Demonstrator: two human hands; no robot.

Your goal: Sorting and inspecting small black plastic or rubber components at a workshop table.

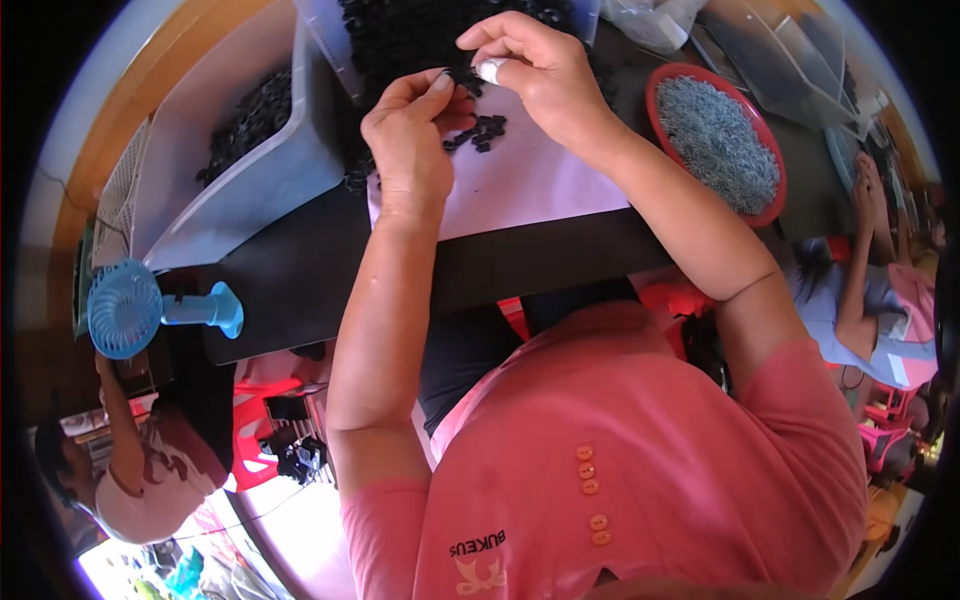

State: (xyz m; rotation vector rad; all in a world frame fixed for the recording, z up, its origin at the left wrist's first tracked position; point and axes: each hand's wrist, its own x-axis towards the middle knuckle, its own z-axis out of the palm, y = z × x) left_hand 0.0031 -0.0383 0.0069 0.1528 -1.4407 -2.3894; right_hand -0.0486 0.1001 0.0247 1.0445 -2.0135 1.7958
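Note:
My left hand [412,135] is raised over the worktop, thumb and fingers pinched on a small black part [460,78]. Close beside it, my right hand [545,80] brings thumb and fingertips to the same spot; a white wrap [490,70] covers the thumb tip. Whether the right fingers grip the part or a separate tiny piece is hidden. Below the hands, several loose black parts [485,132] lie on a pale sheet [535,185]. A red basin [770,208] full of small grey metal pieces stands right of my right forearm.
Just beyond my hands is a large heap of black parts [400,40] in a bin. A grey bin [250,195] with more stands left. A blue fan [125,308] sits at the table's left edge. Clear bins [800,80] stand far right. People sit left [160,465] and right [850,300].

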